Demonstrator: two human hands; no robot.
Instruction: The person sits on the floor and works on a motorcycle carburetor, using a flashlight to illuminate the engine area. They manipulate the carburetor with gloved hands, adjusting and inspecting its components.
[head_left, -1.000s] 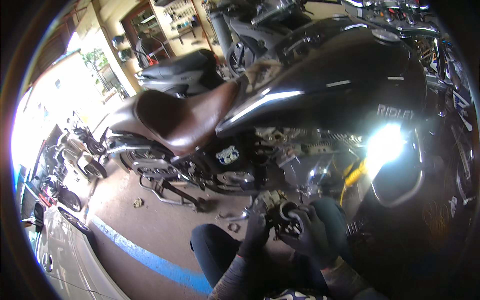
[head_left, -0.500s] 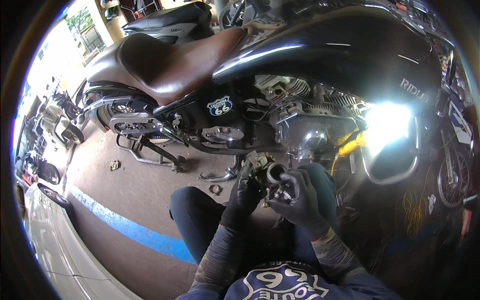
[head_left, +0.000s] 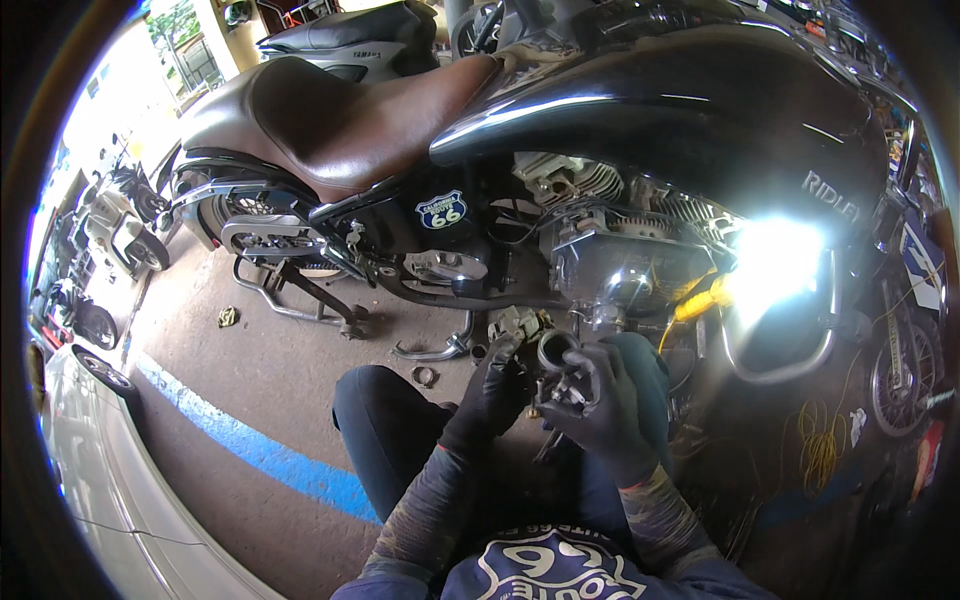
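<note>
Above my lap, in front of the motorcycle, I hold a grey metal carburetor with a round open throat. My left hand, in a dark glove, is closed around its left side. My right hand, also gloved, grips its right side, with the thumb near the rim of the throat. Small metal fittings show between the right fingers; the gloves hide much of the lower body. Past my left knee, a metal ring clamp lies on the floor.
A black motorcycle with a brown seat stands across the front, its kickstand down. A bright work lamp with a yellow handle hangs by the engine. Yellow cord lies at right. A pale car stands at left.
The view has shifted slightly. Both hands still hold the carburetor, which is turned a little, so its left part and throat show more plainly.
</note>
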